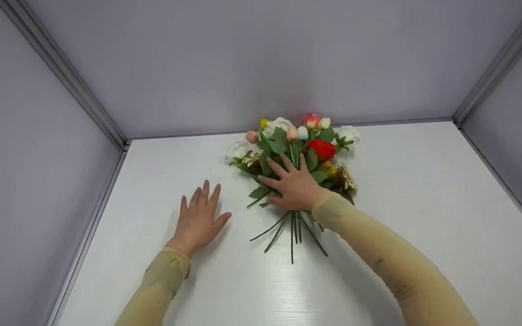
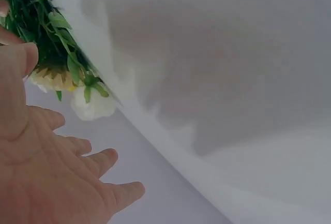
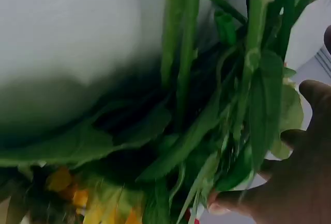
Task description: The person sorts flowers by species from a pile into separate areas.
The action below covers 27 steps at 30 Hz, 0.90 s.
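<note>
Five spread fingers of the right hand (image 1: 296, 186) lie over the middle of the bunch (image 1: 293, 151), curled round nothing; whether they press on it, I cannot tell. Leaves (image 1: 279, 140) show just beside the fingertips in the right wrist view. The left hand (image 1: 199, 220) is to the left of the bunch, apart from it, its fingers straight, thumb out, holding nothing.

Around the right hand, the blooms fan toward the back wall (image 1: 261, 59): a red flower (image 1: 321, 148) at the right, white ones at top and both sides, tulips (image 1: 292, 134) near the middle. Stems (image 1: 292, 235) splay out below the hand, toward the person. The bunch lies on the white table (image 1: 424, 181), near its back edge. Yellowish sleeves (image 1: 392, 253) cover both arms.
</note>
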{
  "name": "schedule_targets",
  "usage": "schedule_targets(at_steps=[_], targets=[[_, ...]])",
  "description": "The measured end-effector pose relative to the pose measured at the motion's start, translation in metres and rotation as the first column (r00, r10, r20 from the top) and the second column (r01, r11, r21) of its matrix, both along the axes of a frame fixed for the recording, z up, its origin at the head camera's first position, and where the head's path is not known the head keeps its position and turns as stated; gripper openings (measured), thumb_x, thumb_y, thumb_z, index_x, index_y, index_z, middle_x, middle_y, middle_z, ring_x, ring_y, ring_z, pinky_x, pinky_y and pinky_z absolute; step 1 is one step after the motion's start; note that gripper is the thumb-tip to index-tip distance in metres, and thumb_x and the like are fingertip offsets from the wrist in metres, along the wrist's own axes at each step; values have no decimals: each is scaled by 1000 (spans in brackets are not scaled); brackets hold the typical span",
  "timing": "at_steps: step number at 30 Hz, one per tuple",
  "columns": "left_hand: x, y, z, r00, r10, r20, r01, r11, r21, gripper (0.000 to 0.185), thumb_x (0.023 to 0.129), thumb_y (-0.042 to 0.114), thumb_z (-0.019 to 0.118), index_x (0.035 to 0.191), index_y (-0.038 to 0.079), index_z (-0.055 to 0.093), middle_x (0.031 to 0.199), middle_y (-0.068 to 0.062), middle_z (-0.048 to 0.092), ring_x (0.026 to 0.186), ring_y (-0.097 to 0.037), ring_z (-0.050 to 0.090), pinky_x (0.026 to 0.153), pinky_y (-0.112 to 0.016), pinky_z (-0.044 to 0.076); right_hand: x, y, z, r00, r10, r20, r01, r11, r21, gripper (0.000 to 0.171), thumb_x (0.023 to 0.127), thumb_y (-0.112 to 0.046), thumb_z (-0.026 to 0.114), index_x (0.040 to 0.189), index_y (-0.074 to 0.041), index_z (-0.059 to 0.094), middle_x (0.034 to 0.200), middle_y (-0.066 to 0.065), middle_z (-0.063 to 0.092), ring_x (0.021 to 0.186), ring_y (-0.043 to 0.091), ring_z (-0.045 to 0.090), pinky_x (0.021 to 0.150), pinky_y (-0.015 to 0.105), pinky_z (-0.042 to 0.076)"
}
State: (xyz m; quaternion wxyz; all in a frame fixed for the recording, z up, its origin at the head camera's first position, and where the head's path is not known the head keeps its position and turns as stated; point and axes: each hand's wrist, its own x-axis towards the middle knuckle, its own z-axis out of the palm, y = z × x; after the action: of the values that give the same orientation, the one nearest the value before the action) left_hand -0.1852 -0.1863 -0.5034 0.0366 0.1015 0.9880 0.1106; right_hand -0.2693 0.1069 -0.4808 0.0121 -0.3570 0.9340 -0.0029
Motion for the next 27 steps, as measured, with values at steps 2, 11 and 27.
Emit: schedule_targets(at_steps=[2, 11, 27], targets=[[-2, 14, 2, 999, -34, 7, 34, 999, -4, 81, 104, 56, 48, 166, 17, 13, 170, -17, 3, 155, -40, 11, 119, -69, 6, 1, -6, -6, 996, -49, 69, 48, 999, 13, 67, 99, -63, 53, 158, -34, 41, 169, 13, 16, 151, 52, 12, 109, 82, 10], [-4, 43, 7, 991, -127, -39, 127, 992, -7, 80, 104, 60, 45, 166, 20, 15, 171, -14, 8, 154, -37, 16, 119, -67, 11, -5, -8, -23, 979, -143, 145, 133, 988, 79, 68, 102, -67, 41, 162, -37, 31, 170, 10, 13, 150, 54, 11, 110, 81, 8], [0, 116, -4, 945, -325, -33, 324, 946, -25, 80, 103, 65, 39, 166, 24, 12, 171, -10, 9, 155, -31, 16, 122, -62, 11, -14, 136, -36, 988, -127, 93, 130, 991, -28, 62, 105, -55, 49, 160, -29, 38, 167, 15, 24, 150, 51, 15, 109, 81, 7]])
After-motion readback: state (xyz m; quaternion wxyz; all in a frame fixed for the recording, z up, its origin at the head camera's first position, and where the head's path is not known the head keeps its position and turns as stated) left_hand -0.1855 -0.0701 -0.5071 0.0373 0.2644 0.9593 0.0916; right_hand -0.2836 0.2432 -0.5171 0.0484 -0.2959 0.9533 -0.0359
